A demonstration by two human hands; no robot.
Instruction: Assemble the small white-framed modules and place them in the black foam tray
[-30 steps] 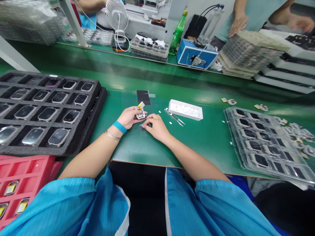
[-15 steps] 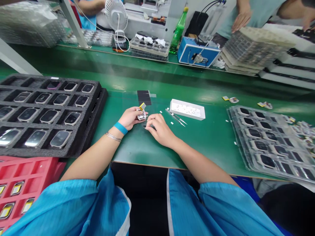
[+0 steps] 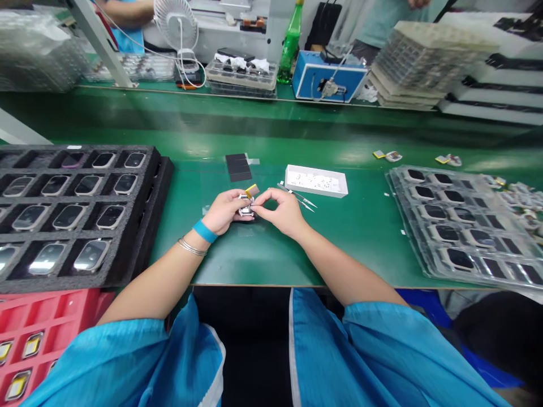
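Left hand (image 3: 223,212) is curled round a little watch case (image 3: 246,210), thumb on top and fingers underneath, so that one's got a proper grip. The case is up over the green table (image 3: 348,243), pretty much dead centre in front of the person, with a yellow-edged battery (image 3: 251,191) sticking up off its far side.

Right hand (image 3: 284,212) is in a pinch, thumb and forefinger almost together at the right side of the case. Might be a tiny part between those tips, but it's too small from up here, so I can't tell if it's holding anything or just touching the case.

Tweezers (image 3: 306,202) lie just past the right hand, right by the near side of a white box (image 3: 316,191) with small bits scattered in it. Black strips (image 3: 238,167) sit flat beyond the left hand.

Over on the left there's a black foam tray (image 3: 127,243) of watches, with a red tray (image 3: 63,316) nearer the person. Far right is a clear tray (image 3: 418,243), more watches in it, and a heap of parts (image 3: 521,206) beside that.
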